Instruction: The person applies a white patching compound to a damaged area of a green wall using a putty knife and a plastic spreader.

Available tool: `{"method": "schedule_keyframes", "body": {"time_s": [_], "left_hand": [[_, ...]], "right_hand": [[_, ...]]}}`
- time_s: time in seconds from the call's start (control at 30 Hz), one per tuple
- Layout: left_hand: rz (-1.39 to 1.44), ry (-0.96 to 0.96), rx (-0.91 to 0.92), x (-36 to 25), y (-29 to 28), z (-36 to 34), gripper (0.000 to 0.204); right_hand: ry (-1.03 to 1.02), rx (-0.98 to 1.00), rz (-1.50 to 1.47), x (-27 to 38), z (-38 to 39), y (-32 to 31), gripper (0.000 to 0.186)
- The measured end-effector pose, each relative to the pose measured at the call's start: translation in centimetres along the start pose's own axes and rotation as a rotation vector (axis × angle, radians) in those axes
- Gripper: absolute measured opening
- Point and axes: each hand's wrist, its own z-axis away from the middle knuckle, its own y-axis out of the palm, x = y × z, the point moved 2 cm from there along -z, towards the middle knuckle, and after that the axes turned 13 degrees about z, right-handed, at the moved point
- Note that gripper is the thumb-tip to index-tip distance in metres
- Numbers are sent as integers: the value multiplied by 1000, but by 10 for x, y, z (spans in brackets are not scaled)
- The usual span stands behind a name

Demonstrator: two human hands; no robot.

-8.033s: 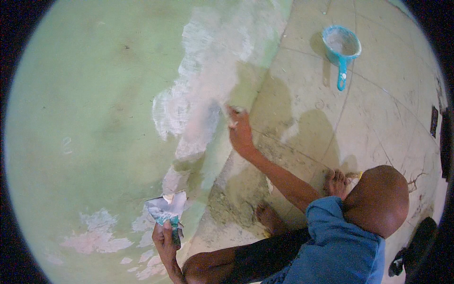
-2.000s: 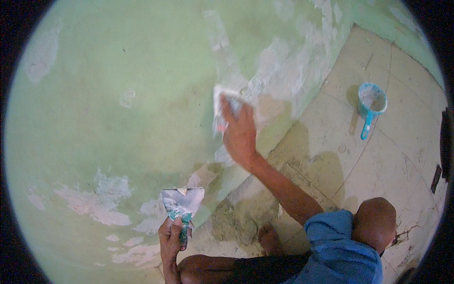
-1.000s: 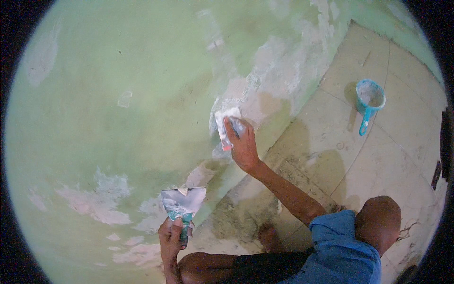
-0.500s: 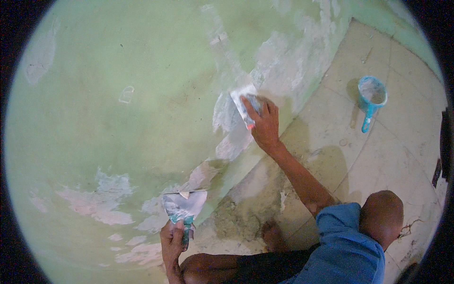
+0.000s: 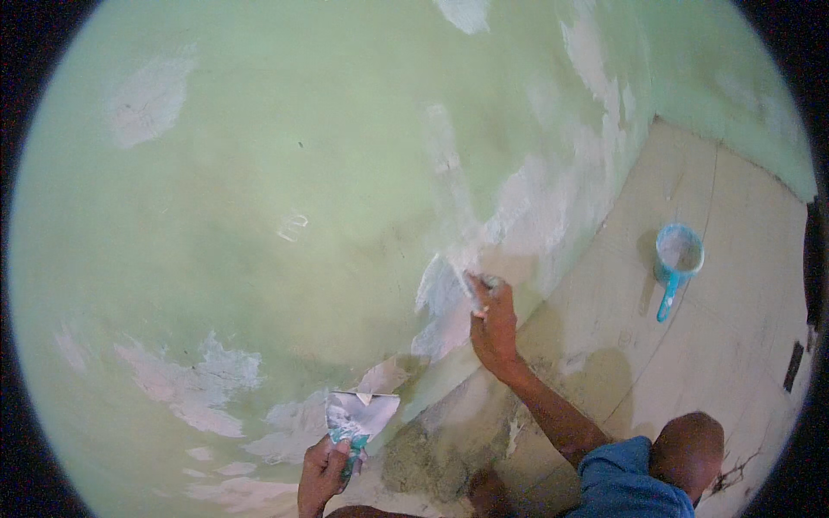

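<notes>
My right hand (image 5: 496, 332) is closed around a flat metal putty spreader (image 5: 469, 289), seen nearly edge-on against a whitish patch on the green wall (image 5: 259, 276). Lower and to the left, my left hand (image 5: 326, 466) grips the green handle of a wide putty knife (image 5: 363, 414). The knife's blade points up and away from me, with white putty smeared over its lower part. A small lump sits at the blade's straight far edge. Whether the spreader's edge touches the wall I cannot tell.
A blue long-handled dipper (image 5: 680, 248) with whitish putty inside stands on the tiled floor (image 5: 665, 363) to the right. Several pale patches mark the wall. A dark stain (image 5: 440, 453) lies where floor meets wall, with a bare foot (image 5: 489, 494) beside it.
My view has shifted, so wall, dipper and hands sit lower in the picture. The spreader has turned from showing its broad face to nearly edge-on. My left hand still holds the putty knife.
</notes>
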Motion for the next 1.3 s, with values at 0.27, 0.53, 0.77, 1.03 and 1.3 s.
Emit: {"method": "schedule_keyframes", "body": {"time_s": [0.27,0.53,0.77,1.03,1.3], "left_hand": [[-26,42,36,-2,8,-2,32],[49,-9,-17,-3,12,-2,34],[38,-94,70,-22,9,1,34],[76,-81,36,-8,5,0,35],[60,-47,56,-7,7,-3,34]], "right_hand": [[-404,-446,171,14,-188,-91,56],[-522,-290,365,-4,-152,-36,72],[-221,-328,368,3,-184,-78,56],[-398,-306,388,63,-177,-71,43],[-389,-433,386,26,-214,-103,52]]}}
